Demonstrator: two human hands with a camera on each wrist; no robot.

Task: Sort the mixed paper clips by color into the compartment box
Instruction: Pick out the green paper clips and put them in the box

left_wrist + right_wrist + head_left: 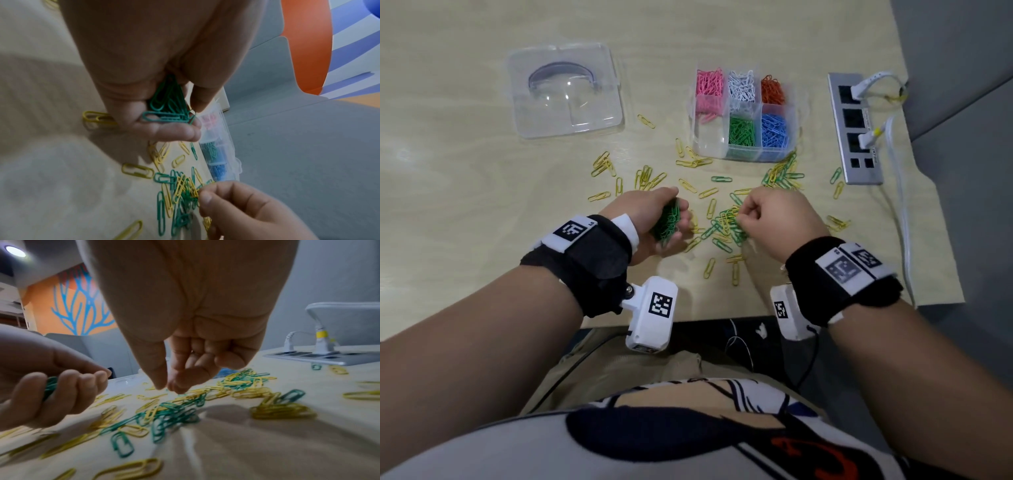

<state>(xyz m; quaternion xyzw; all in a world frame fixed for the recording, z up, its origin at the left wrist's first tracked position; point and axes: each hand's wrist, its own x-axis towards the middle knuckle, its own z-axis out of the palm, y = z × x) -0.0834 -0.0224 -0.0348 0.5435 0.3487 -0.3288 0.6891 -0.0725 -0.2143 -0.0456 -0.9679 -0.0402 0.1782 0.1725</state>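
1. On the far left of the table (465, 178) lies the clear lid (566, 90) of my box, flat and well apart from everything else

2. Nearer me, my left hand (654, 219) curls round a thick bunch of green clips (667, 222); the fingers and thumb cage them loosely, and the left wrist view shows the bundle (168, 105) poking out between thumb and fingertips

3. Between my hands sits the mixed heap (726, 224) of green and yellow clips, with loose yellow clips (643, 178) scattered wide around it

4. My right hand (774, 214) hovers over that heap with the fingers bent, thumb and forefinger drawn close at the tips (164, 384); I cannot tell whether a clip is already between them

5. Beyond, the compartment box (792, 113) stands open: pink, white and orange fill the back row, green (741, 132) and blue the front, and the front left cell looks bare, presumably waiting for yellow

6. I judge these clips light, stiff and slick with coating, and prone to hooking into one another; each is best pinched across its flat loops or lifted by one rounded end, then shaken free if a neighbour comes along

7. At the far right a grey power strip (854, 130) with white plugs lies beside the box
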